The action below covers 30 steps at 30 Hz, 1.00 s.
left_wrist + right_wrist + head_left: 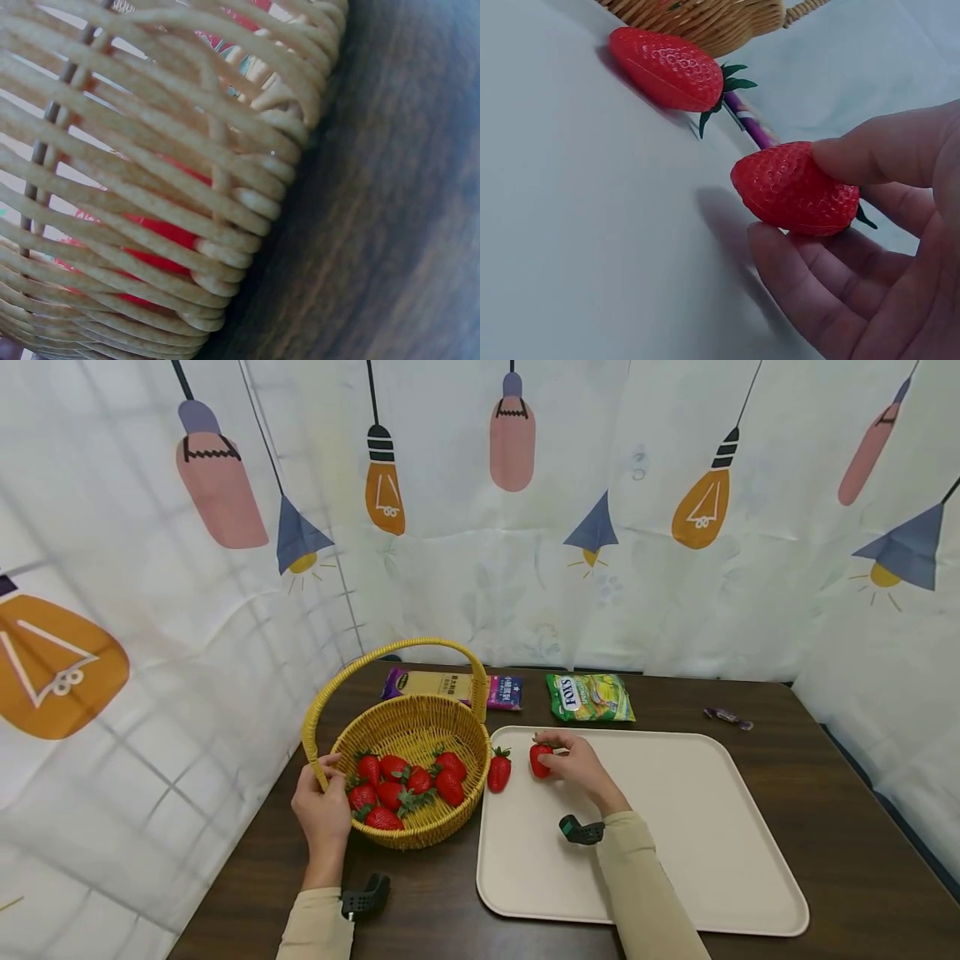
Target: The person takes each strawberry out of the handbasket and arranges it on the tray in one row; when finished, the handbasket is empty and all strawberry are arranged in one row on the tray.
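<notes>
Between the thumb and fingers of my right hand [576,767] is a red strawberry [799,189], held just above the pale tray [675,835]. In the right wrist view its shadow falls on the tray beneath. Another strawberry [498,771] lies at the tray's left edge, beside the basket. My left hand [322,806] grips the yellow wicker basket [420,837] at its left side, where the tall handle [311,727] meets the rim. Inside the basket lie several strawberries [390,795] with green leaves. The left wrist view shows the woven wall [150,187] close up, red showing through the gaps.
Behind the basket lies a purple and gold snack packet [442,684]. A green FOX'S candy bag [590,697] is behind the tray, and a small purple wrapped candy [727,718] lies at the back right. A printed curtain [465,577] hangs behind the dark table [847,827].
</notes>
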Motion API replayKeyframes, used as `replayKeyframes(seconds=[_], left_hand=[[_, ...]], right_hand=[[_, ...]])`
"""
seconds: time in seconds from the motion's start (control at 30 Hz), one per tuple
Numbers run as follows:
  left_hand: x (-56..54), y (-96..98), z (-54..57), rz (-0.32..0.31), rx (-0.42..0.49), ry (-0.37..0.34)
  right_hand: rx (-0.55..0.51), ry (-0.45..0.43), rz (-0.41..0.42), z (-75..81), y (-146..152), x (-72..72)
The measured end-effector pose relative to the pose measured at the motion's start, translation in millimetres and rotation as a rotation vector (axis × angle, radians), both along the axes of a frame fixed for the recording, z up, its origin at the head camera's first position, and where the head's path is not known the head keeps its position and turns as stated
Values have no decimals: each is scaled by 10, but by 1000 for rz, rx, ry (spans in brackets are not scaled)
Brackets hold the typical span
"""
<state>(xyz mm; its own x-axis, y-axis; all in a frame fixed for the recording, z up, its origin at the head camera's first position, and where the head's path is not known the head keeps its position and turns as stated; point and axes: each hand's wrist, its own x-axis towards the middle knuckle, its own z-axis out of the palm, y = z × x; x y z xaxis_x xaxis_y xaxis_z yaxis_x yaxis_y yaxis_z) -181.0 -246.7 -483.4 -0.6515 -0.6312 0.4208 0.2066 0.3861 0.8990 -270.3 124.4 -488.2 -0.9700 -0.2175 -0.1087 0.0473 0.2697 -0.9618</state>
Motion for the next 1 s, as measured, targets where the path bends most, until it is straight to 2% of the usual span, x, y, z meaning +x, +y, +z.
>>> replayKeyframes(seconds=[0.2,0.53,1.0], left_hand=[[16,9,18,-3,-7,-4],[19,9,24,-3,-3,-8],[3,1,7,-3,9,4]], right_hand=[[46,-45,19,-21,-15,9],[57,-27,88,9,-70,60],[89,0,91,-43,-140,58]])
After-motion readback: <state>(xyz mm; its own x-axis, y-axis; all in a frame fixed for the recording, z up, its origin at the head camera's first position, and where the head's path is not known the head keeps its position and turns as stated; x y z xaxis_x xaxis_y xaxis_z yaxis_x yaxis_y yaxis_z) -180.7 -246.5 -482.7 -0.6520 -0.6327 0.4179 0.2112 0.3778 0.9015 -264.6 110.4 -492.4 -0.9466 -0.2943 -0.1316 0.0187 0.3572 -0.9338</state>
